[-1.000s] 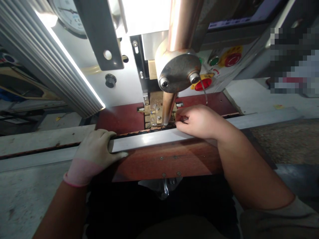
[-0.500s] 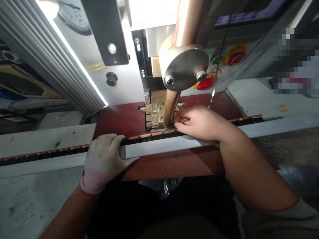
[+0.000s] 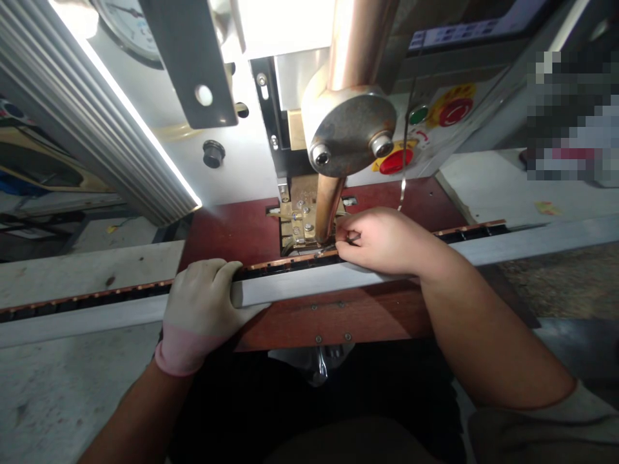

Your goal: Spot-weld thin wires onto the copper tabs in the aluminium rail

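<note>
My left hand (image 3: 200,306), in a white glove with a pink cuff, is closed around a long pale-grey rail (image 3: 309,281). Along the rail's far side runs a black strip with a copper-coloured edge (image 3: 275,263). My bare right hand (image 3: 380,243) pinches a thin dark tool (image 3: 354,238) just above that strip; its exact kind is hidden by the fingers. Close to these fingertips, a copper rod (image 3: 329,206) comes down to a brass fixture block (image 3: 300,219). A thin shiny strip (image 3: 403,187) hangs just behind my right hand.
A round metal clamp (image 3: 355,132) holds the copper rod overhead. Red knobs (image 3: 396,161) and a green button (image 3: 418,115) sit on the machine panel at right. A dark-red board (image 3: 227,229) lies under the fixture, and a ribbed light housing (image 3: 130,129) slants at left.
The view has shifted slightly, so the machine appears a little further left. The thin shiny strip has swung left and hangs more upright. Both hands keep their holds.
</note>
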`<state>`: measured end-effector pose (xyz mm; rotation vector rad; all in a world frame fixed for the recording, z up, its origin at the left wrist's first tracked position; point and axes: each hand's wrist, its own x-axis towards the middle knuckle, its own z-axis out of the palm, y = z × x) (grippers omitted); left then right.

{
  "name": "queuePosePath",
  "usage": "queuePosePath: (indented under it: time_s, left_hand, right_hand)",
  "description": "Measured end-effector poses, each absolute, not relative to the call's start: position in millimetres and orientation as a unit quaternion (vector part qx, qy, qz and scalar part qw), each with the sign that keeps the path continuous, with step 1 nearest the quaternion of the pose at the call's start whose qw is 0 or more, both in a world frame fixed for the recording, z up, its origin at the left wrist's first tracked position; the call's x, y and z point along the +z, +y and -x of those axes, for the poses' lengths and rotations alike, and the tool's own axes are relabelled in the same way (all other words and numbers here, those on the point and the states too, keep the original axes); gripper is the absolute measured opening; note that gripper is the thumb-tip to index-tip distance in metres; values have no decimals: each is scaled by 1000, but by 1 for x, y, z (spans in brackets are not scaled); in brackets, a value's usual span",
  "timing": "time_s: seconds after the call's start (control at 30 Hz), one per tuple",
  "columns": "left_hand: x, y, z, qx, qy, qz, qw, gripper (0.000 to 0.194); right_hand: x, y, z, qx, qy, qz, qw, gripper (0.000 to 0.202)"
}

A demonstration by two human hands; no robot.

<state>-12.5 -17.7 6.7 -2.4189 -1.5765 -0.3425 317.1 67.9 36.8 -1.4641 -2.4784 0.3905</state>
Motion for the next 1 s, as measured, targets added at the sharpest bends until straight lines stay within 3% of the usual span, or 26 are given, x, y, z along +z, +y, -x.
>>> queuePosePath:
  time_s: [1.0]
  left_hand:
    - [3,-14,16,-124,-526,831,129,64]
  right_hand:
    - [39,68,-319,138,-849,494,126,19]
